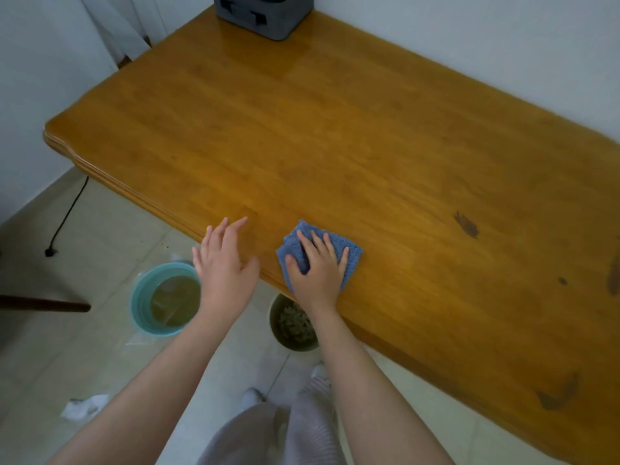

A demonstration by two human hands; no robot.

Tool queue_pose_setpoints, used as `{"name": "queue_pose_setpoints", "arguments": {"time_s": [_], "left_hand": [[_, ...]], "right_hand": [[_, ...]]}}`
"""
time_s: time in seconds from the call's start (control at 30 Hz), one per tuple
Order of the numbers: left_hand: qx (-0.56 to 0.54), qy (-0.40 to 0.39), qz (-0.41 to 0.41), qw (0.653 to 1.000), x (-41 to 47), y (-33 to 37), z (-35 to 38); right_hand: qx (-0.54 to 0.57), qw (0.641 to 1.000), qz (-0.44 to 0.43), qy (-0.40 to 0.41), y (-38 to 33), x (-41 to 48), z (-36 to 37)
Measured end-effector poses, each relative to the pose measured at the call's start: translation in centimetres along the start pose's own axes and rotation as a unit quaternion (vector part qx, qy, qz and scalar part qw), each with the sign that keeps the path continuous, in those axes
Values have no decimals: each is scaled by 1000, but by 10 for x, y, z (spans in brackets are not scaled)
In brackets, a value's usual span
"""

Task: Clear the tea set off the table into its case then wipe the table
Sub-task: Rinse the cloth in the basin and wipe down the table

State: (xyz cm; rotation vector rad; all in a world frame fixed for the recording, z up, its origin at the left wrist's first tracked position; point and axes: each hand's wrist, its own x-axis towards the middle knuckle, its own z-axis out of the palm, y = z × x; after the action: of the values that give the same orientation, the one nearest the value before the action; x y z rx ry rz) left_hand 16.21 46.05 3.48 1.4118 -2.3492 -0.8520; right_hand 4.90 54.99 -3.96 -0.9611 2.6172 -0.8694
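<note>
A folded blue cloth (pixel 350 251) lies on the wooden table (pixel 352 135) near its front edge. My right hand (pixel 317 266) presses flat on the cloth, fingers spread over it. My left hand (pixel 224 260) hovers open over the table's front edge, just left of the cloth, holding nothing. A grey fabric case (pixel 265 13) stands at the far end of the table, cut off by the top of the view; its contents are hidden.
On the tiled floor below the table edge stand a light blue bucket (pixel 141 303) of murky water and a round bin (pixel 295 322) with scraps. A black cable (pixel 68 213) trails at the left. Crumpled white tissue (pixel 85 406) lies near my feet. Walls border the table's far and right sides.
</note>
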Motion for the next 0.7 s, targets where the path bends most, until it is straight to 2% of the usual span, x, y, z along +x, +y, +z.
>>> {"name": "queue_pose_setpoints", "arguments": {"time_s": [0.17,0.23,0.3,0.4,0.5,0.6,0.7], "left_hand": [[2,-8,-5,1000,-1,-12,-14],[20,-14,-17,1000,-4,-17,-18],[26,-20,-30,999,-9,-19,-23],[31,-34,-43,998,-15,-22,-27],[27,-45,-50,997,-20,-23,-28],[29,-46,-50,997,-20,-21,-31],[23,-43,-32,998,-19,-19,-34]], "right_hand": [[-104,995,-11,-1,-9,-4,13],[-106,994,-14,-12,-8,-6,12],[-86,995,-51,0,-5,-13,12],[-34,995,-98,-9,-1,-25,10],[46,995,-78,-52,-3,-32,6],[142,985,-26,-98,-16,-46,-2],[258,954,55,-145,-31,-58,-15]]}}
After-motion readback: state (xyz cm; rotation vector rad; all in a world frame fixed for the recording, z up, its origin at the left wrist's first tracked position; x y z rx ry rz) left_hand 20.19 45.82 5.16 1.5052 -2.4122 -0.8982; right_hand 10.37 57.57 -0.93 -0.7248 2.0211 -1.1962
